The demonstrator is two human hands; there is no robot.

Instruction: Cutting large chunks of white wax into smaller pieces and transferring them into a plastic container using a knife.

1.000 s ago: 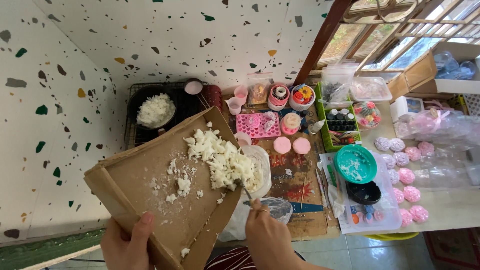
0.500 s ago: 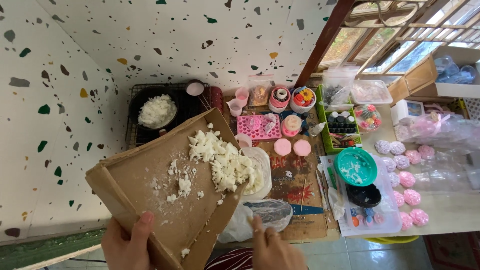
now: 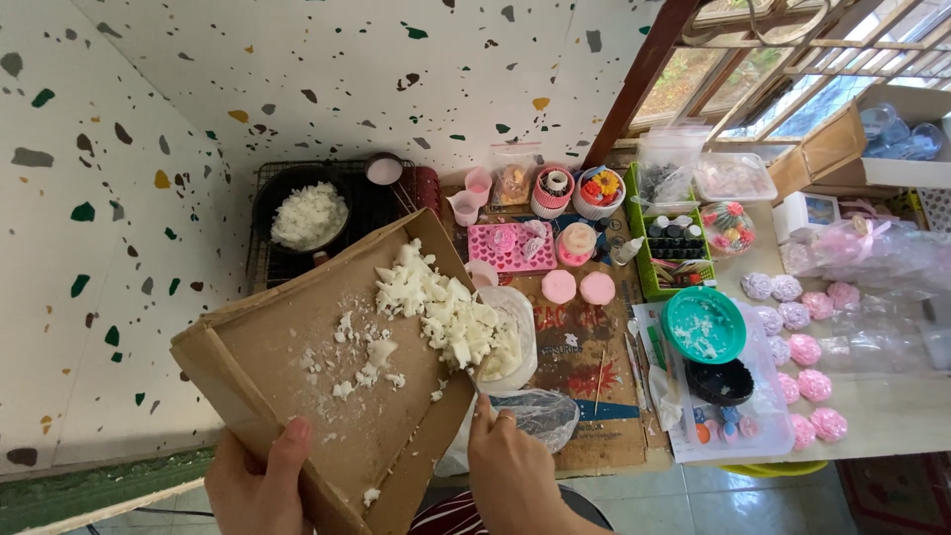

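My left hand (image 3: 260, 483) grips the near corner of a shallow cardboard tray (image 3: 297, 381), tilted toward the table. White waxy chunks (image 3: 446, 312) are heaped at the tray's far right edge, above a white bowl (image 3: 520, 332). My right hand (image 3: 510, 471) holds a thin knife (image 3: 474, 376) whose tip touches the chunks at the tray's edge. Small white crumbs are scattered across the tray's bottom.
A black pan of white chunks (image 3: 309, 213) sits on a wire rack at the back. A pink mould (image 3: 510, 248), pink round soaps (image 3: 580, 287), a teal bowl (image 3: 703, 325), a black bowl (image 3: 719, 380), a green bottle tray (image 3: 676, 248) and pink flower soaps (image 3: 807, 347) crowd the table.
My right hand dropped back toward me, then came up to the tray's edge again with the knife. The pile of chunks has slid further toward the bowl.
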